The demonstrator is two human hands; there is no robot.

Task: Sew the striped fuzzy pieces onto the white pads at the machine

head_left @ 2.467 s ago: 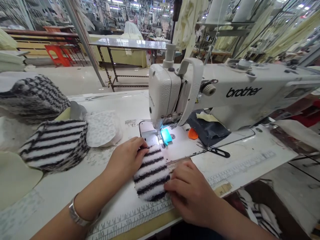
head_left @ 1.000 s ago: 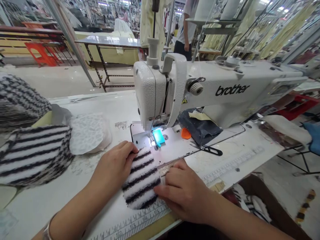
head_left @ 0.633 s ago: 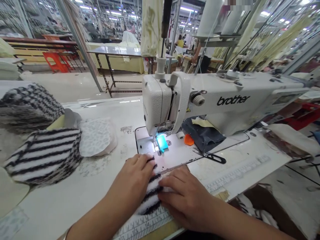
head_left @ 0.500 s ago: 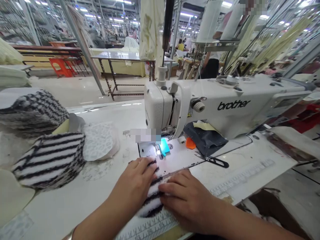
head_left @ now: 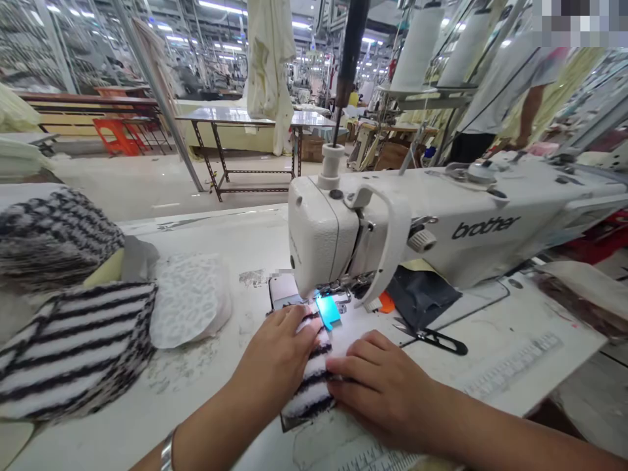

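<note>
A small black-and-white striped fleece piece (head_left: 314, 386) lies on the bed of a white Brother sewing machine (head_left: 392, 229), its far end under the lit presser foot (head_left: 328, 311). My left hand (head_left: 275, 360) lies flat on the piece's left side, fingers stretched toward the needle. My right hand (head_left: 380, 386) presses the piece's right edge with fingers together and flat. Most of the piece is hidden between the two hands.
A stack of striped fleece pieces (head_left: 73, 347) and a pale spotted piece (head_left: 189, 307) sit at the left. Thread snips (head_left: 432, 337), an orange bit (head_left: 386, 302) and dark cloth (head_left: 422, 294) lie under the machine arm. Thread cones (head_left: 417, 46) stand behind; a person (head_left: 505, 98) stands beyond.
Both hands have slid the striped piece forward, so its far end now sits under the presser foot. The head camera has moved closer and lower.
</note>
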